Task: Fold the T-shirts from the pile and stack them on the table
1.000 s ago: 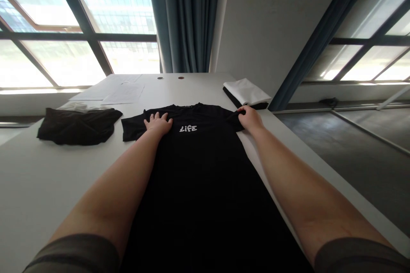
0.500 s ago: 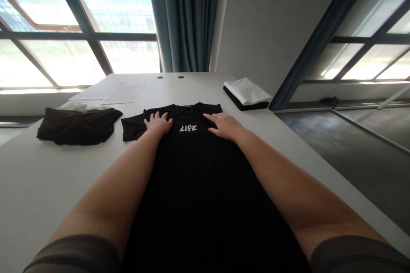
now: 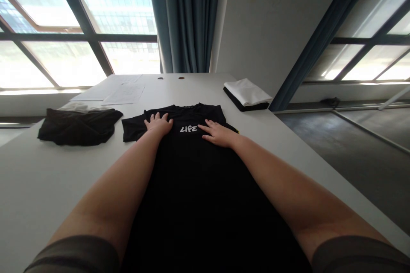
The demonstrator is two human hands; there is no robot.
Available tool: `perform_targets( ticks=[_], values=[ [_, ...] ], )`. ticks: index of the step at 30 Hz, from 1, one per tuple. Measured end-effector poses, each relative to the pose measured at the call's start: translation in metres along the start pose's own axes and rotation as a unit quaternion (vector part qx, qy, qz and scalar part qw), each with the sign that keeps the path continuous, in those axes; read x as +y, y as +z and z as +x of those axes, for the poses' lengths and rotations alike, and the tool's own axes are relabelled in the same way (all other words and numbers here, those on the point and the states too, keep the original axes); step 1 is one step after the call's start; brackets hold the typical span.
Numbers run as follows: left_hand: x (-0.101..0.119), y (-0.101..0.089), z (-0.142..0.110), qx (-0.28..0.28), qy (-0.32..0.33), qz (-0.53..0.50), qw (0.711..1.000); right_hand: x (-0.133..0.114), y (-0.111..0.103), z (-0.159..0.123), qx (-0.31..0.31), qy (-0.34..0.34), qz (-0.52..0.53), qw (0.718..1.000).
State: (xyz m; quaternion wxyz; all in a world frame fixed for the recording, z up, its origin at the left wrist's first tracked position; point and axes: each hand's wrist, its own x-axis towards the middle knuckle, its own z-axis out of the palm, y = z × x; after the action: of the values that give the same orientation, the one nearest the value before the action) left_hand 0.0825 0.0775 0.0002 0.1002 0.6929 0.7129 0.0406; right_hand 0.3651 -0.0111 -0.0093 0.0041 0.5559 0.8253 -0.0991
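A black T-shirt with a small white print on its chest lies spread on the white table, its collar toward the far side. My left hand rests flat on the upper left of the shirt, fingers spread, near the left sleeve. On the other side of the print, my right hand lies on the cloth with fingers stretched out. Neither hand grasps the fabric. The right sleeve is partly hidden behind my right hand, and a small yellow-green bit shows at its edge.
On the white table, a crumpled dark garment lies at left. White papers lie behind it. A folded white cloth sits on a folded black cloth at back right. A blue curtain hangs beyond the table.
My right hand has slid a little inward and nearer to me over the shirt, exposing more of the right shoulder and sleeve. My left hand has stayed in place.
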Motion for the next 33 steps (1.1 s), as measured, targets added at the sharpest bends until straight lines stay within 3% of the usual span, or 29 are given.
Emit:
perform_targets(
  ticks=[5,8,11,13,16,20,25,29,33],
  values=[
    [-0.001,0.001,0.001,0.0,0.001,0.001,1.0,-0.004,0.002,0.001,-0.008,-0.004,0.018,1.0],
    [-0.001,0.0,0.001,0.002,0.001,0.003,1.0,-0.002,-0.004,-0.001,0.057,-0.009,0.048,0.997],
    [0.0,0.0,0.0,0.001,0.002,0.003,1.0,0.009,-0.015,-0.007,0.15,0.061,0.04,0.986],
    [0.0,0.0,0.0,-0.001,0.003,0.003,1.0,0.02,-0.025,-0.012,0.174,0.129,0.006,0.976],
    [-0.001,0.001,0.001,0.0,0.004,0.001,1.0,0.037,-0.038,-0.021,0.124,0.209,-0.024,0.97],
    [-0.001,0.001,0.002,0.003,0.004,-0.001,1.0,0.046,-0.047,-0.026,0.015,0.245,-0.002,0.969],
    [0.0,-0.001,-0.001,0.0,0.005,-0.002,1.0,0.047,-0.051,-0.028,-0.012,0.282,-0.014,0.959],
    [0.0,-0.002,-0.002,-0.003,0.005,-0.004,1.0,0.043,-0.05,-0.029,0.038,0.274,-0.057,0.959],
    [0.0,0.0,-0.002,0.002,0.006,-0.003,1.0,0.028,-0.032,-0.018,0.152,0.172,-0.097,0.968]
  ],
)
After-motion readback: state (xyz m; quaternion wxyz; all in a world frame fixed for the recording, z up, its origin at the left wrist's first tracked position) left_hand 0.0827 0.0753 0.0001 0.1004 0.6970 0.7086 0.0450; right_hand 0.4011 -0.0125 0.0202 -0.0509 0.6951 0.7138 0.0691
